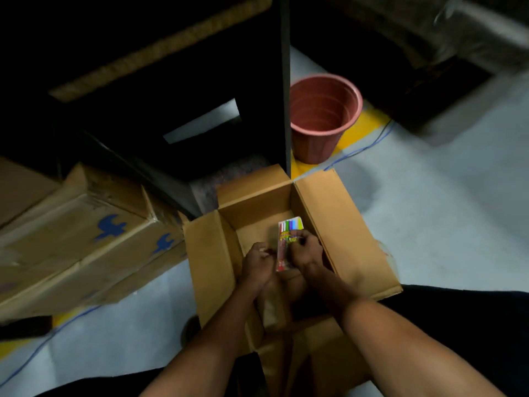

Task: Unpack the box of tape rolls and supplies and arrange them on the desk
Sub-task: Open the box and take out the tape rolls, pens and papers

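Head view: at the left of the frame a stack of closed cartons (77,239) lies on the pale floor, with the dark desk (171,81) filling the upper left. Low in the centre stands the open box (337,224), flaps spread, and both hands are inside it. The left hand (257,263) has its fingers curled; whether it pinches the packet's left edge or holds nothing I cannot tell (blur hides the fingertips). Just to its right is the marker packet (287,239), upright and slightly tilted, coloured caps toward the far wall of the box. The right hand (307,249) grips it, fingers wrapped round its right edge. Further right and above sits a pink bucket (323,118).

To lift it cleanly, I would raise the packet straight up between the flaps, keeping it flat so the markers do not slip, then carry it to the desk. No tape rolls are visible in the box.
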A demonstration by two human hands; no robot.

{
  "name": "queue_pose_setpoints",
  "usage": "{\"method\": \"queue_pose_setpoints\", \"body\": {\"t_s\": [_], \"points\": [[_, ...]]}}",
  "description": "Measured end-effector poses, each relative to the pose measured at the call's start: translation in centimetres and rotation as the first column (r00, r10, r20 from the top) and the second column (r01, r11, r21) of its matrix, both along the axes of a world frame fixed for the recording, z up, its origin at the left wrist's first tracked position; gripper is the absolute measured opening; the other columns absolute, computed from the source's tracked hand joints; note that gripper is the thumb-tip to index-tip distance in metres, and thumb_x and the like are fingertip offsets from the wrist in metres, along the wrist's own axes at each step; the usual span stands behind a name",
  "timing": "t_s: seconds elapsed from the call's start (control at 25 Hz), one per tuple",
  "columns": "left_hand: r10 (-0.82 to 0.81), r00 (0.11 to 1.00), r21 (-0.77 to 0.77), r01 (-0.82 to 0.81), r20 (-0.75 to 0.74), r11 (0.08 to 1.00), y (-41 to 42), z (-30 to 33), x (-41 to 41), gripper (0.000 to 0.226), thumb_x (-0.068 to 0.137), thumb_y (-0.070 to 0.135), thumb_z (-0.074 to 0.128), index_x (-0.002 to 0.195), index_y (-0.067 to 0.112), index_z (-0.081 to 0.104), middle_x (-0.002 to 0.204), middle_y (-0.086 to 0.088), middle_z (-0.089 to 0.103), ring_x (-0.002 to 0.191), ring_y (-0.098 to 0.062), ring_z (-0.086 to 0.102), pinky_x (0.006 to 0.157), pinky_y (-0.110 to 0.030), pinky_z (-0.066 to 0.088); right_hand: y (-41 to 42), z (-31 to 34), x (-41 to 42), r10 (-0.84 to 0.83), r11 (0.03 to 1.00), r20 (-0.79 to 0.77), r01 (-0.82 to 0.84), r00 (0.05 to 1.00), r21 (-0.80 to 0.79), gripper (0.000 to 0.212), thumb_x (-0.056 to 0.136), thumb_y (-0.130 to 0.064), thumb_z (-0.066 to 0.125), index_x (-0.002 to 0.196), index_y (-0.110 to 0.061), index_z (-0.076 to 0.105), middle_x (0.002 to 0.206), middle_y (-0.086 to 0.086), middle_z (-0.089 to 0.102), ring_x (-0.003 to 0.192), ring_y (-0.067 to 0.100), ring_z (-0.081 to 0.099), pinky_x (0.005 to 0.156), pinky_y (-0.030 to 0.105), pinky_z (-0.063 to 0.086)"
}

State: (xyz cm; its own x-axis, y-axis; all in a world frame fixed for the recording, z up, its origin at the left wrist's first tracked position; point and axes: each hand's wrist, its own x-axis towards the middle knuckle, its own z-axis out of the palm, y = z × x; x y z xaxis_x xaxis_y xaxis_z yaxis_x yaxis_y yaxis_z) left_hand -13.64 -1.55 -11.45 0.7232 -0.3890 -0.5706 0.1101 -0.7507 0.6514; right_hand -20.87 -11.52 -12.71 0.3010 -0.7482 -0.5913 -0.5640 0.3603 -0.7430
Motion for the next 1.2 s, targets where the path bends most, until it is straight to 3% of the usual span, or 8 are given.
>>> {"method": "queue_pose_setpoints", "body": {"t_s": [0.12,0.28,0.44,0.64,0.8,0.96,1.08,1.2], "points": [[-0.078,0.988,-0.047,0.085,0.129,0.995,-0.1,4.9,0.4,0.037,0.088,0.001,0.056,0.124,0.008,0.061,0.106,-0.014,0.069,0.100,-0.030,0.065,0.076,-0.026,0.045,-0.9,5.5,-0.3,0.007,0.996,0.095,0.002,0.995,-0.085,0.026,0.081,-0.009,0.065,0.105,-0.017,0.070,0.100,0.002,0.068,0.097,0.022,0.065,0.089,0.029,0.053],[-0.080,0.961,-0.140,0.120,0.263,0.983,-0.2,12.1,1.6,0.036,0.091,0.005,0.049,0.125,0.011,0.061,0.107,-0.001,0.061,0.100,-0.017,0.058,0.075,-0.016,0.038,-2.9,13.2,-0.9,0.027,0.975,0.212,0.021,0.977,-0.223,0.023,0.082,-0.014,0.066,0.103,-0.021,0.072,0.104,0.005,0.072,0.094,0.021,0.067,0.084,0.029,0.054],[-0.086,0.866,-0.231,0.225,0.493,0.947,-0.2,20.1,3.2,0.042,0.085,0.018,0.053,0.126,0.024,0.059,0.120,-0.002,0.059,0.115,-0.021,0.056,0.101,-0.036,0.046,-4.5,22.9,-1.0,0.072,0.941,0.343,0.051,0.936,-0.334,0.021,0.090,-0.007,0.062,0.107,-0.013,0.072,0.095,0.004,0.068,0.072,0.004,0.060,0.055,0.004,0.043],[-0.067,0.636,-0.219,0.360,0.769,0.907,-0.8,32.1,4.0,0.046,0.086,0.015,0.060,0.131,0.019,0.056,0.130,-0.003,0.054,0.121,-0.018,0.050,0.106,-0.030,0.040,-5.9,33.7,-0.1,0.143,0.892,0.509,0.112,0.849,-0.438,0.013,0.078,-0.027,0.067,0.087,-0.025,0.076,0.087,-0.006,0.075,0.082,0.009,0.069,0.083,0.035,0.057],[0.002,0.472,-0.222,0.410,0.882,0.885,-0.6,38.1,4.2,0.047,0.082,0.016,0.060,0.128,0.019,0.059,0.125,0.000,0.056,0.117,-0.019,0.052,0.102,-0.031,0.045,-6.0,40.3,0.1,0.177,0.858,0.575,0.160,0.799,-0.487,0.008,0.081,-0.023,0.067,0.082,-0.028,0.074,0.080,-0.007,0.074,0.073,0.006,0.068,0.074,0.028,0.055],[0.089,0.251,-0.167,0.311,0.964,0.936,0.1,42.1,5.0,0.056,0.075,0.024,0.062,0.131,0.018,0.056,0.125,-0.001,0.054,0.114,-0.022,0.053,0.096,-0.037,0.049,-6.1,45.3,0.9,0.227,0.834,0.608,0.170,0.761,-0.525,0.016,0.069,-0.037,0.065,0.080,-0.031,0.075,0.080,-0.006,0.075,0.075,0.007,0.070,0.071,0.027,0.056],[-0.019,0.235,-0.013,0.136,0.972,0.991,0.8,43.5,6.0,0.075,0.070,0.036,0.062,0.141,0.016,0.044,0.138,-0.005,0.047,0.123,-0.026,0.050,0.099,-0.042,0.044,-7.3,48.3,3.5,0.218,0.842,0.610,0.169,0.762,-0.512,0.024,0.061,-0.042,0.063,0.077,-0.029,0.075,0.082,-0.002,0.075,0.077,0.013,0.071,0.076,0.033,0.059],[-0.164,0.248,0.155,0.056,0.955,0.986,1.5,43.6,6.4,0.091,0.069,0.039,0.061,0.150,0.013,0.029,0.149,-0.006,0.036,0.137,-0.025,0.038,0.109,-0.044,0.037,-9.2,50.6,6.5,0.277,0.808,0.513,0.092,0.812,-0.582,0.015,0.069,-0.032,0.061,0.076,-0.026,0.072,0.089,0.004,0.075,0.084,0.021,0.070,0.085,0.041,0.058]]}}
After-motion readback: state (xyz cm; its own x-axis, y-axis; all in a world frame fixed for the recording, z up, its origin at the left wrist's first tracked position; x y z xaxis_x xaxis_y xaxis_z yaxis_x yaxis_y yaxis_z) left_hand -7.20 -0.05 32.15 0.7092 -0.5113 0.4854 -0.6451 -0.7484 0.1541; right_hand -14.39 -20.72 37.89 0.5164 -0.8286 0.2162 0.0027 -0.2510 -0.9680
